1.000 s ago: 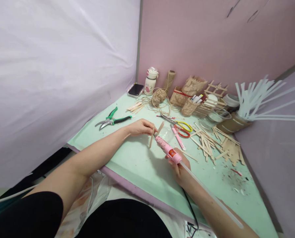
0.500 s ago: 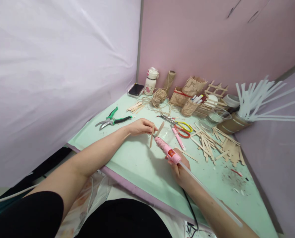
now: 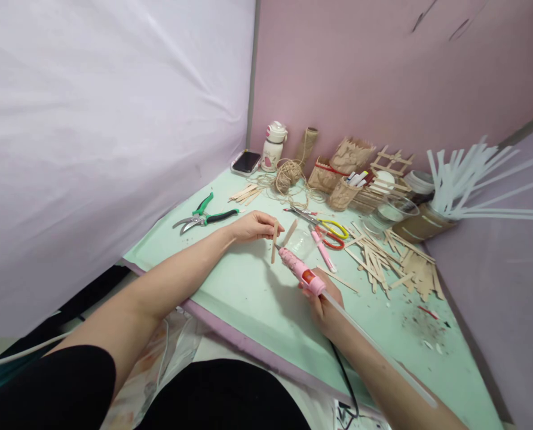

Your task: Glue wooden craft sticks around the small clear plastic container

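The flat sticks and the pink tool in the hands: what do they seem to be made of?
The flat sticks in the left hand look like bare, unvarnished wood: pale tan and matte. The pink glue gun in the right hand looks like smooth moulded plastic, evenly coloured. The rod behind it is milky and translucent, probably glue.

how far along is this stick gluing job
Done: stick-built holders and a ladder frame stand at the back. In hand: the left hand pinches two sticks while the right hand aims the pink glue gun at them. Left: a pile of loose sticks lies unglued on the right.
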`<move>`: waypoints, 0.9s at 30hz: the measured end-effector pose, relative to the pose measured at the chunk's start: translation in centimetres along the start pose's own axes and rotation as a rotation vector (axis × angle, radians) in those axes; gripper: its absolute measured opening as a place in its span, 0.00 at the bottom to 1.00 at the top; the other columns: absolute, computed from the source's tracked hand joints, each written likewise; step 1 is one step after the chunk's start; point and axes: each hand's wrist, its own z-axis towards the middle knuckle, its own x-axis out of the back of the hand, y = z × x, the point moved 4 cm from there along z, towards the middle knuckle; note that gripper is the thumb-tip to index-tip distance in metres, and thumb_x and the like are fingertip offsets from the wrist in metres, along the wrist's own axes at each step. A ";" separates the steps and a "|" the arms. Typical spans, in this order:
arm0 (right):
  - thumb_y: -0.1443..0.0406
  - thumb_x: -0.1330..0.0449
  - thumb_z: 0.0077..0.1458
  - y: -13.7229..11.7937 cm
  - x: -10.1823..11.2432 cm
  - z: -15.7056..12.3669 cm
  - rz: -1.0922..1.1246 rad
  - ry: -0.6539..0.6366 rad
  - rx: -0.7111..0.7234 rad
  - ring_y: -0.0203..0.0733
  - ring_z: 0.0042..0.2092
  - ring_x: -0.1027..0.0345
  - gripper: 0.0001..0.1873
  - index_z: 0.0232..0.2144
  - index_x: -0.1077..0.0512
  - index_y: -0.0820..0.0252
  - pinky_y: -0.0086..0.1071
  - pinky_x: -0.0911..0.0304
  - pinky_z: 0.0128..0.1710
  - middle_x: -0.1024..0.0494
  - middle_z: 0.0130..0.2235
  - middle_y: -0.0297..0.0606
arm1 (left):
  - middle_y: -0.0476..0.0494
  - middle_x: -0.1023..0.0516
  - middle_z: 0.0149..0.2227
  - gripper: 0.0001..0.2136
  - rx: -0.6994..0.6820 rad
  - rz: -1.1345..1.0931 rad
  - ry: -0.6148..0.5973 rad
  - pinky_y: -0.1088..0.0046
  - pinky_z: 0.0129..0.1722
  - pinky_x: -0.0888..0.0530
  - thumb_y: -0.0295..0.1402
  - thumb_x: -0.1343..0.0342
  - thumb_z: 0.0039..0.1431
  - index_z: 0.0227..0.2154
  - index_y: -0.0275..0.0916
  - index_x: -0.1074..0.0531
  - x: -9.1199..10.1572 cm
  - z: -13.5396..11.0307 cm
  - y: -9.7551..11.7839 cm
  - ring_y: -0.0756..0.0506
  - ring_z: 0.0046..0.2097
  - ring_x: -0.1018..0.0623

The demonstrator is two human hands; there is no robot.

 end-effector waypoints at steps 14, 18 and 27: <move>0.61 0.51 0.64 0.0 -0.2 0.0 0.002 -0.027 -0.032 0.42 0.32 0.36 0.09 0.32 0.35 0.56 0.35 0.40 0.31 0.31 0.30 0.36 | 0.44 0.23 0.26 0.20 -0.019 -0.046 0.049 0.76 0.32 0.29 0.38 0.24 0.30 0.27 0.30 0.20 0.6 0.2 0.0 0.53 0.29 0.27; 0.61 0.50 0.64 0.0 -0.2 0.0 -0.001 -0.027 -0.039 0.42 0.32 0.36 0.09 0.33 0.35 0.56 0.35 0.40 0.31 0.31 0.30 0.36 | 0.44 0.22 0.27 0.21 -0.034 -0.076 0.047 0.75 0.32 0.30 0.38 0.24 0.29 0.27 0.30 0.20 0.8 0.2 0.1 0.53 0.28 0.27; 0.61 0.50 0.64 -0.2 -0.2 0.0 0.005 -0.051 -0.033 0.42 0.32 0.37 0.08 0.32 0.36 0.56 0.34 0.41 0.30 0.31 0.30 0.36 | 0.43 0.21 0.28 0.21 -0.044 -0.078 0.058 0.76 0.32 0.30 0.38 0.24 0.29 0.27 0.30 0.20 1.1 0.2 0.2 0.53 0.29 0.27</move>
